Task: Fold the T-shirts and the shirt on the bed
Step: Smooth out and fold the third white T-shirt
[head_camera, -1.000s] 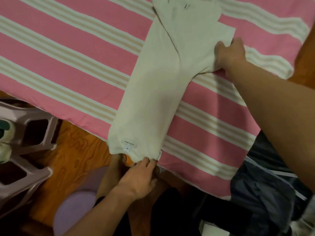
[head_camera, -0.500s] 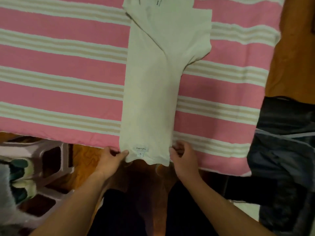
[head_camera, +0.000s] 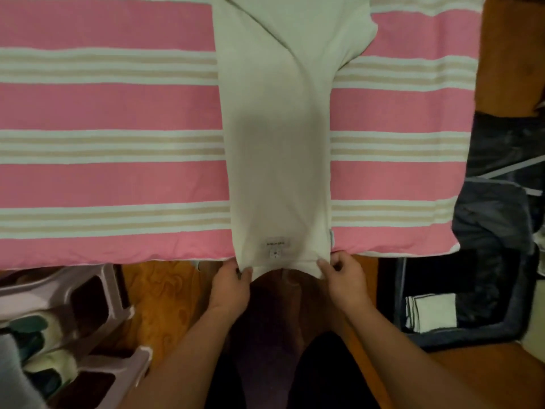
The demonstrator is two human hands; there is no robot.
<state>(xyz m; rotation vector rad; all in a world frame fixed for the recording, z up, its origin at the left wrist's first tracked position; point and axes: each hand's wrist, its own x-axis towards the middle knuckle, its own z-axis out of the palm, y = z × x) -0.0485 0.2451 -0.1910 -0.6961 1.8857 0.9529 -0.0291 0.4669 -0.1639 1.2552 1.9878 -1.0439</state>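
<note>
The left hand (head_camera: 230,286) pinches the near left corner of the cream T-shirt's (head_camera: 278,149) hem, and the right hand (head_camera: 343,277) pinches the near right corner, thumbs on top. The T-shirt lies folded into a long narrow strip, running away from both hands across the pink striped bed (head_camera: 112,104), its hem hanging just over the bed's near edge between the hands. A small sewn label (head_camera: 276,246) sits just beyond the hands. Left of the left hand stands a plastic shoe rack (head_camera: 88,299); right of the right hand lies dark clothing (head_camera: 498,219).

T-shirt (head_camera: 280,143) collar cut off at top edge; label (head_camera: 276,242) text unreadable.
</note>
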